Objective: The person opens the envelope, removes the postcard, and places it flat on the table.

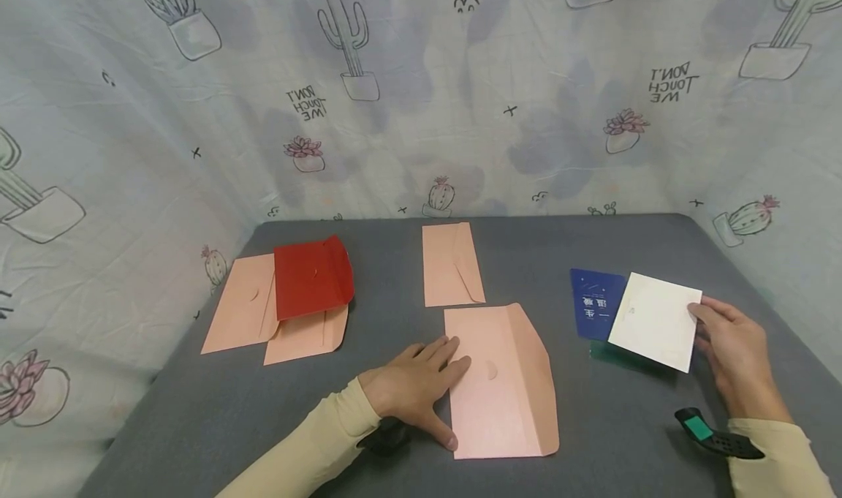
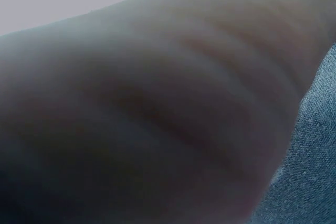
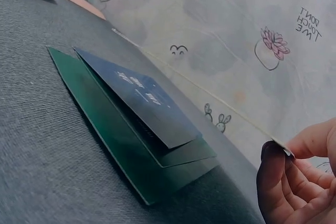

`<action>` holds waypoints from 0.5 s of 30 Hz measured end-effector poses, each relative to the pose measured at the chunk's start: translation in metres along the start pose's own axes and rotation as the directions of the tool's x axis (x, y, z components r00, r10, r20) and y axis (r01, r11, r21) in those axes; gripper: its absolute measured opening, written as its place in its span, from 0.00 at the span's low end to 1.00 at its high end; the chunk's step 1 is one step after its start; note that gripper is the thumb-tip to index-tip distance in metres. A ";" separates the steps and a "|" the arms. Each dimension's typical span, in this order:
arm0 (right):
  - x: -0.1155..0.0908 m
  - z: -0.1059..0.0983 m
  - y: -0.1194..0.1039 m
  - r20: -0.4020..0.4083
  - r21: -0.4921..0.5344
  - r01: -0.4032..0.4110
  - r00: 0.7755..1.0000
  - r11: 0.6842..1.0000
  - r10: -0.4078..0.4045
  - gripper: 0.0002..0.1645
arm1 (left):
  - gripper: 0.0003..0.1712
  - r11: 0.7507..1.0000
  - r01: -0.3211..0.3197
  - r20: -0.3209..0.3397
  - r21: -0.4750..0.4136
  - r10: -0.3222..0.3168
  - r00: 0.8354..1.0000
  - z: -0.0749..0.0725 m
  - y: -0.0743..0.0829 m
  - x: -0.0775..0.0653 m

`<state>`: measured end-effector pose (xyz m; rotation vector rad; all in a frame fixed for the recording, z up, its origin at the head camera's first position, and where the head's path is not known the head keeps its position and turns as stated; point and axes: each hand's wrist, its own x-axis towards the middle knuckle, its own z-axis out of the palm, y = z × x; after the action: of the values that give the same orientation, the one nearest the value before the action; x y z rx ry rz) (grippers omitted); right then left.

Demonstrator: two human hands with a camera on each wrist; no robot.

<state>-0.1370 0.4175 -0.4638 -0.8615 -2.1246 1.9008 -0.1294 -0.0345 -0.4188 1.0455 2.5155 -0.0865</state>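
My left hand lies with fingers spread at the left edge of a pink envelope, whose flap is unfolded to the right. Blurred skin of that hand fills most of the left wrist view. Between thumb and fingers, my right hand pinches the right edge of a white card. The right wrist view shows this card edge-on, raised off the table. Under and beside it are a blue card with white characters and green cards, partly covered by the blue one.
A red envelope lies over pink envelopes at the left of the grey table. Another pink envelope lies at the back middle. A cactus-print curtain hangs behind the table and along its sides.
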 end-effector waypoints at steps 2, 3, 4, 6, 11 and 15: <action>0.000 -0.003 0.000 -0.003 0.061 -0.012 1.000 0.998 0.012 0.27 | 0.66 1.000 0.001 -0.001 0.008 -0.001 1.000 0.000 0.000 0.001; 0.000 -0.004 0.000 -0.006 0.083 -0.019 1.000 0.996 0.020 0.27 | 0.66 1.000 0.002 -0.001 0.011 -0.002 1.000 0.000 0.001 0.001; 0.000 -0.005 -0.001 -0.011 0.082 -0.026 1.000 0.996 0.026 0.27 | 0.66 1.000 0.004 -0.001 0.016 -0.004 1.000 0.000 0.001 0.001; 0.000 -0.007 -0.002 -0.024 0.060 -0.040 0.999 0.997 0.041 0.30 | 0.66 1.000 0.008 0.000 0.020 -0.008 1.000 0.000 0.001 0.001; 0.000 -0.007 -0.003 -0.063 0.009 -0.075 0.995 0.997 0.076 0.34 | 0.66 1.000 0.008 0.001 0.027 -0.008 1.000 0.001 0.001 0.001; 0.000 -0.008 -0.002 -0.074 0.082 -0.077 0.994 0.994 0.084 0.21 | 0.66 1.000 0.003 0.004 0.027 -0.003 1.000 0.001 0.000 0.001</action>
<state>-0.1342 0.4242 -0.4607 -1.0015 -1.9851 1.9418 -0.1299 -0.0336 -0.4198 1.0508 2.5188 -0.1243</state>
